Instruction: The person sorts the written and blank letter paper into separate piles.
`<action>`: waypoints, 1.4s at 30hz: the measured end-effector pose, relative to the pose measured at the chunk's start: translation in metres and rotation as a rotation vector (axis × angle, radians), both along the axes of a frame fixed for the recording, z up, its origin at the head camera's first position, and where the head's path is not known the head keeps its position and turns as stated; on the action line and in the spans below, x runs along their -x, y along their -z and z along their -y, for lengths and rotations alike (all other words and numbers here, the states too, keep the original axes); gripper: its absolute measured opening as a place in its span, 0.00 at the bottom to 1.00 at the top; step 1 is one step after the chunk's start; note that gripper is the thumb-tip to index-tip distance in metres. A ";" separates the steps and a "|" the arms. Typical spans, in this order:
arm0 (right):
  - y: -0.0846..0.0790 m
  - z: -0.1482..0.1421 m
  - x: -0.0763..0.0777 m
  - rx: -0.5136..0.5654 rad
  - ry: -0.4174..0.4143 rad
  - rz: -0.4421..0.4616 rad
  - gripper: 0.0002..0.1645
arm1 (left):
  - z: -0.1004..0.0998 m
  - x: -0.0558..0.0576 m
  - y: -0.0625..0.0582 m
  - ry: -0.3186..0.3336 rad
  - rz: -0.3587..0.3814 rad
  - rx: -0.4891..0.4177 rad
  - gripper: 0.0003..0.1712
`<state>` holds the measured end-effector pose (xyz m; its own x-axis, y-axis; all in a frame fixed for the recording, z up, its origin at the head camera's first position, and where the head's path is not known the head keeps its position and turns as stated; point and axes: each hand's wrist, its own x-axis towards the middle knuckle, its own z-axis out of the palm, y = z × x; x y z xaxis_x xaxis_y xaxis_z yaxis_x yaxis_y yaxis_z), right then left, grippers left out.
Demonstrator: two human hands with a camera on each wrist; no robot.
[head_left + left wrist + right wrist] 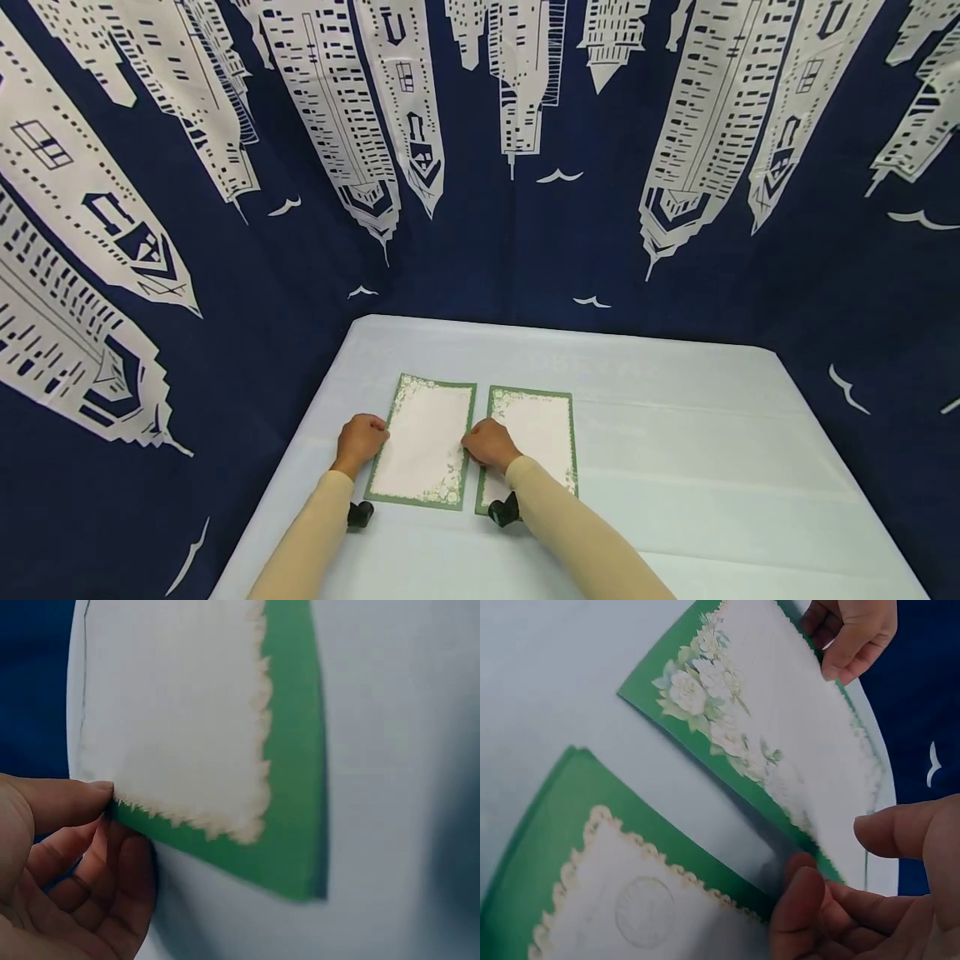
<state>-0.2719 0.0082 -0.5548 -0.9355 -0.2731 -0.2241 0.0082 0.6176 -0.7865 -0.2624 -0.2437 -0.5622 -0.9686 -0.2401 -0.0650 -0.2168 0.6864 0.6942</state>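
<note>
From the head view, a white-covered bench (712, 467) stood before a dark blue cloth (510, 242) printed with upside-down white skyscrapers and birds. Two upright-oblong papers lay side by side on the bench's left half, a narrow gap between them. The left sheet (420, 442) had a pale centre, a green border and pale flowers at its far-left and near-right corners; its long axis ran away from the person, the far end leaning slightly right. The right sheet (532, 425), in matching colours, pointed almost straight away, its far end tipped only a little to the right. The left hand (362, 440) was at the left sheet's left long edge, and the right hand (491, 446) was at its right long edge, reaching across the right sheet. Both arms wore cream sleeves (311, 542). In the left wrist view, the left hand pinched the left sheet's edge between thumb and forefinger, the other fingers bent below; one green corner pointed down and to the right. In the right wrist view, the left sheet's long axis slanted from upper left to lower right. The right hand's thumb stood apart from its loosely bent fingers, which were at the sheet's edge; how firmly they touched could not be told. The right sheet showed at lower left, one corner pointing upward, with a faint round mark (645, 911) inside its scalloped edging.
</note>
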 end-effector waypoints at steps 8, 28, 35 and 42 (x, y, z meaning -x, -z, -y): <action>-0.028 -0.037 -0.004 -0.113 0.013 -0.086 0.17 | -0.029 -0.001 -0.011 -0.045 -0.083 0.174 0.10; -0.008 -0.153 -0.041 0.009 0.271 0.022 0.23 | -0.152 -0.018 -0.019 0.332 0.147 -0.224 0.21; -0.011 -0.150 -0.053 -0.053 0.240 -0.084 0.28 | -0.170 -0.032 -0.018 0.315 0.044 -0.223 0.19; -0.008 -0.156 -0.047 0.099 0.407 -0.217 0.21 | -0.178 -0.024 -0.010 0.177 -0.127 -0.420 0.18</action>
